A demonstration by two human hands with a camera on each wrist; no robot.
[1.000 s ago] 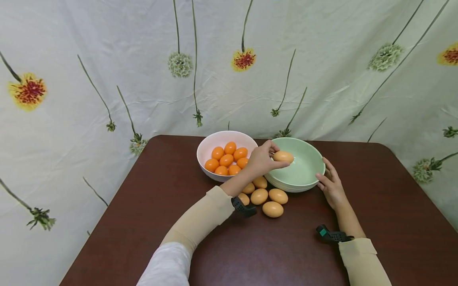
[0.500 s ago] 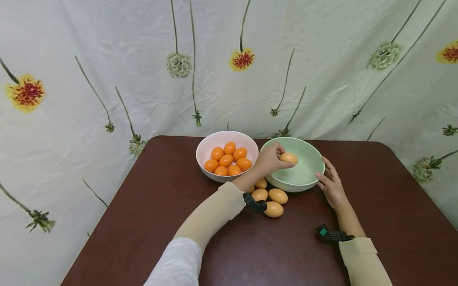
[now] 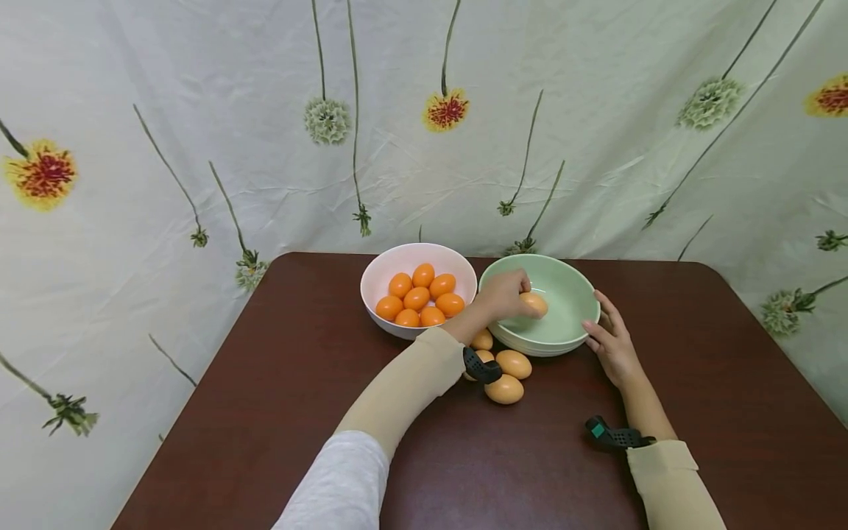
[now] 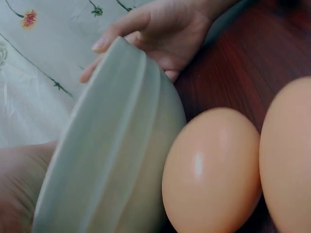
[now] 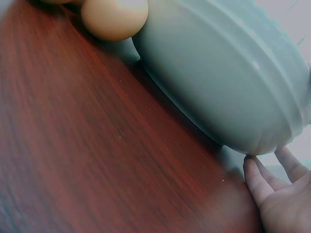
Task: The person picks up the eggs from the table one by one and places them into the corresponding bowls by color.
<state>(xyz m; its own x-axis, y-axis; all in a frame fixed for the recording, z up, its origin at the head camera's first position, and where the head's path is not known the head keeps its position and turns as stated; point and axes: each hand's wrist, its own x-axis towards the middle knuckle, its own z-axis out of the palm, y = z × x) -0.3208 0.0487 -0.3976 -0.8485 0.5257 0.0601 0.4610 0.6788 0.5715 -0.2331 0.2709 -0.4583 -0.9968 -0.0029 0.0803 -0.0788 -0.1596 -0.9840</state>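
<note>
My left hand (image 3: 505, 296) reaches over the near left rim of the green bowl (image 3: 563, 294). It pinches a brown egg (image 3: 534, 304) inside that bowl, low down; whether the egg touches the bottom cannot be seen. My right hand (image 3: 615, 342) holds the bowl's right side between thumb and fingers, also seen in the right wrist view as a hand (image 5: 282, 191) against the wall. Several brown eggs (image 3: 505, 389) lie on the table before the bowl, partly hidden by my left wrist. In the left wrist view one egg (image 4: 212, 170) sits close beside the ribbed bowl wall (image 4: 116, 141).
A pink bowl (image 3: 384, 274) with several orange eggs (image 3: 417, 298) stands left of the green one. Both bowls stand near the far edge of the dark brown table (image 3: 298, 324). A flower-patterned cloth (image 3: 265, 110) hangs behind it.
My left hand has moved right and then down into the green bowl with the brown egg. The right hand stays at the bowl's side.
</note>
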